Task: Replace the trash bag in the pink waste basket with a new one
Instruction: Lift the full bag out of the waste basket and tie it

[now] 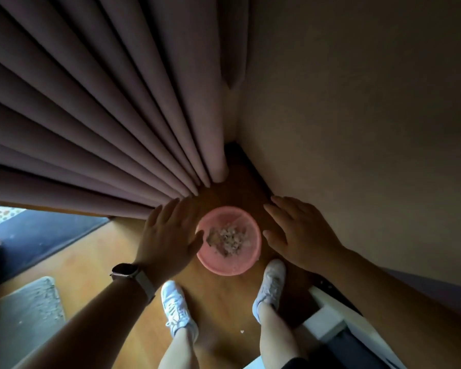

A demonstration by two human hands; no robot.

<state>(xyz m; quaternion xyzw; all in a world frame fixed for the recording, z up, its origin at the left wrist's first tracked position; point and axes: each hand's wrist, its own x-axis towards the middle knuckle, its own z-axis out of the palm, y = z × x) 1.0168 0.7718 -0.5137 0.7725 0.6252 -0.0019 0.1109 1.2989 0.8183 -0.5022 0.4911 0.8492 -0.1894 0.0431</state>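
Observation:
The pink waste basket (228, 265) stands on the wooden floor in the room's corner, seen from straight above. Pale crumpled trash (228, 239) lies in its bottom; I cannot tell a bag lining apart from the pink wall. My left hand (168, 235), with a watch on the wrist, hovers over the basket's left side, fingers spread, thumb above the rim. Over the right side, my right hand (296, 233) is held the same way, fingers apart. Neither hand holds anything.
A pleated mauve curtain (104, 115) hangs at the left, and a beige wall (357, 115) closes the right. My feet in white sneakers (175, 306) stand just before the basket. A grey rug (24, 315) lies lower left, white furniture (328, 312) lower right.

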